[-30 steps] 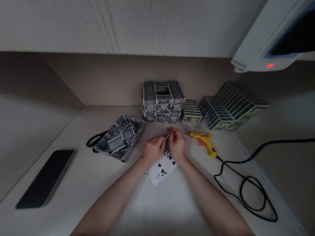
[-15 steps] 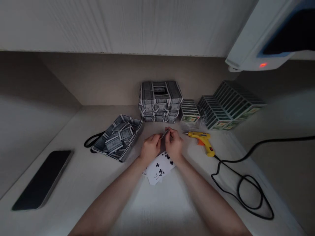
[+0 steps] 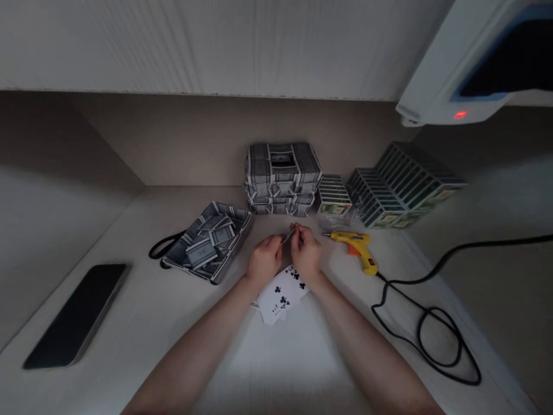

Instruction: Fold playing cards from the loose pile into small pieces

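Between my two hands is a playing card (image 3: 288, 234), tilted and seen nearly edge-on. My left hand (image 3: 264, 260) pinches its near left end. The fingers of my right hand (image 3: 306, 249) are closed on its far right end. Just below my wrists, several loose playing cards (image 3: 276, 298) lie face up on the white surface, clubs showing on the top ones. To the left of my hands sits an open box made of playing cards (image 3: 206, 245), with loose cards lying face down inside it.
Behind my hands stands a stacked structure of cards (image 3: 281, 178). Several card packs (image 3: 380, 196) are stacked at the back right. A yellow glue gun (image 3: 356, 245) lies right, its black cable (image 3: 425, 311) coiled nearby. A phone (image 3: 75, 317) lies left. A shelf (image 3: 216, 52) overhangs the back.
Almost nothing has moved. Both hands hold the card in the same place, and the whole view has shifted very slightly.
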A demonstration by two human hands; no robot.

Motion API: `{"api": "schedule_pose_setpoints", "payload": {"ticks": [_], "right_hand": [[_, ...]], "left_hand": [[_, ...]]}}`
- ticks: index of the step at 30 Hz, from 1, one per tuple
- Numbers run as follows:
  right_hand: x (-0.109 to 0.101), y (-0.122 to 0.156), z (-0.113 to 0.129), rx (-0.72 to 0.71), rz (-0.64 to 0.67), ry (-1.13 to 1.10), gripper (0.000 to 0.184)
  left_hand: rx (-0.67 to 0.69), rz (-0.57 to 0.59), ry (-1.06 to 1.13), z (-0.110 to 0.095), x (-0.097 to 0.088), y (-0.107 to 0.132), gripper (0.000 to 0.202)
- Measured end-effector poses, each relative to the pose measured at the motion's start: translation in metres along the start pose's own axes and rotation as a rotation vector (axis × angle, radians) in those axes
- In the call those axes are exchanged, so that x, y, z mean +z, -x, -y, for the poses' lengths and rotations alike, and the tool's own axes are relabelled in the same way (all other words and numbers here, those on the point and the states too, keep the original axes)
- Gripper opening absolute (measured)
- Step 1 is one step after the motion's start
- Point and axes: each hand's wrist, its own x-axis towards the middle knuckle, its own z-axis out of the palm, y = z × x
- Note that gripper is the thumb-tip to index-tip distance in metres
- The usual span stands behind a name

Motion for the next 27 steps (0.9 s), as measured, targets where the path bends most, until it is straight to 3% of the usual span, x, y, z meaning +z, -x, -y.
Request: {"api": "schedule_pose_setpoints", "payload": {"ticks": [5,14,21,27], "right_hand": [[0.000,-0.002,0.001,0.067,0.003,-0.019,0.023],[-0.004,-0.008,0.005,0.069,0.097,0.000,0.022],[-0.004,-0.009,-0.001,0.062,0.172,0.070,0.025],[-0.004,-0.005,0.000,0.058,0.092,0.113,0.026]], "left_hand": [[-0.050,-0.031,0.066,0.001,0.002,-0.002,0.015],[-0.345,-0.141,0.250,0.005,0.001,-0.012,0.016],[-0.338,-0.170,0.275,0.007,-0.001,-0.010,0.018],[-0.302,-0.127,0.264,0.001,-0.001,-0.007,0.019]]}}
